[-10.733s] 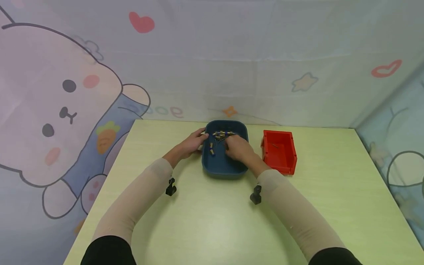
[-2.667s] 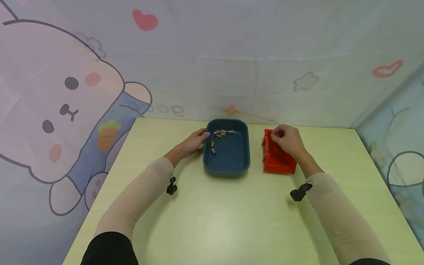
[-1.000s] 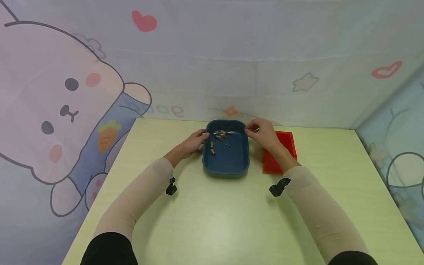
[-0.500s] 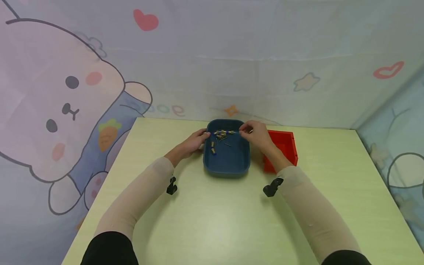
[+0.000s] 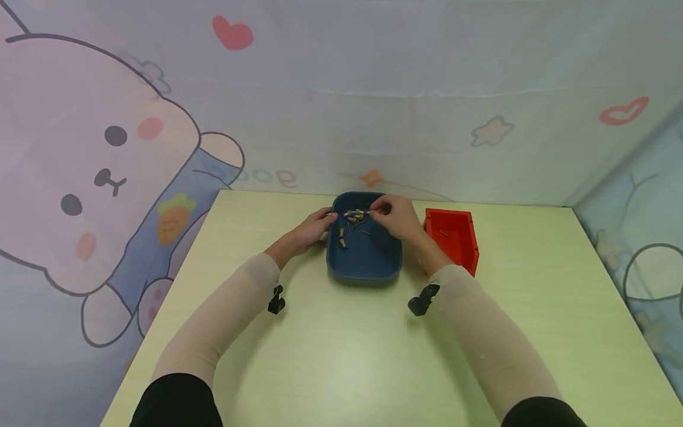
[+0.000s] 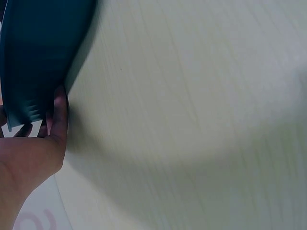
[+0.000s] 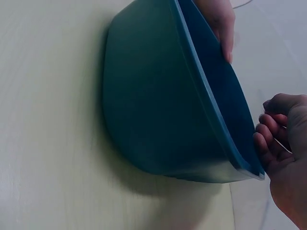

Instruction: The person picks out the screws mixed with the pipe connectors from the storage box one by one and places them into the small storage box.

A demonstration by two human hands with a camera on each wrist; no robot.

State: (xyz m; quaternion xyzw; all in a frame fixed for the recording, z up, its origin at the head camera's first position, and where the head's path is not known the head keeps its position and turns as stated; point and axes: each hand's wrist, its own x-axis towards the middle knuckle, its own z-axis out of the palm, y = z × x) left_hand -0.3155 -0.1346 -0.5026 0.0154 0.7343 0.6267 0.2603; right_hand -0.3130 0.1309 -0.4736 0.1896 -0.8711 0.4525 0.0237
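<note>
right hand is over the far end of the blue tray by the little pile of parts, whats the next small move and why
Probably a short dip of the right hand to pinch one part from the pile. Its curled fingers sit just above those parts at the far end of the blue tray, and I can't see anything held in them. The left hand rests on the tray's left rim, steadying it, and the red bin stands beside it.

Blue tray (image 7: 158,115): we see its outer wall, on the table (image 7: 43,143).
Right hand (image 7: 283,143): our curled fingers are over its rim.
Left hand (image 7: 218,21): our fingers touch its far rim.
</note>
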